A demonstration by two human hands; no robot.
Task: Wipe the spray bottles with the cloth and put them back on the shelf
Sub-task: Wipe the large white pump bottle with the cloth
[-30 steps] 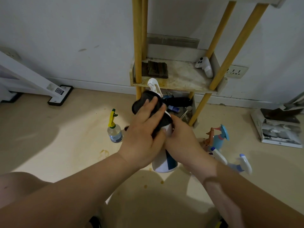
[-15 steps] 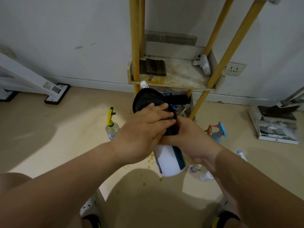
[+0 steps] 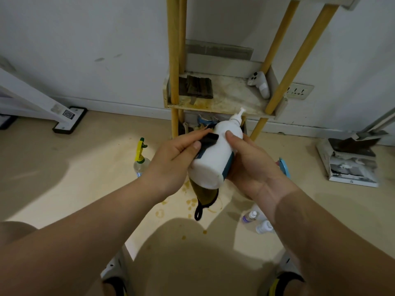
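Note:
A white bottle with a blue label [image 3: 215, 154] lies tilted between both hands, its nozzle pointing up and away toward the shelf [image 3: 226, 99]. My right hand [image 3: 248, 161] grips its right side, thumb on top. My left hand [image 3: 177, 152] holds a dark cloth [image 3: 205, 193] against the bottle's left side; the cloth's olive part and a black loop hang below the bottle. More spray bottles stand on the floor: a clear one with a yellow-green head [image 3: 141, 159] at the left, a blue one [image 3: 283, 167] mostly hidden behind my right hand, and small white ones [image 3: 256, 221] at the lower right.
The yellow-posted shelf stands against the wall, carrying a dark folded cloth [image 3: 198, 87] and a white controller [image 3: 259, 84]. Cluttered items fill its lower level [image 3: 203, 122]. A stack of papers [image 3: 350, 163] lies on the floor at right, a white stand foot [image 3: 68, 120] at left.
The bottle has been tipped from nearly upright to lying slanted, base toward me. The cloth slid off its top and now hangs under it, leaving the nozzle uncovered.

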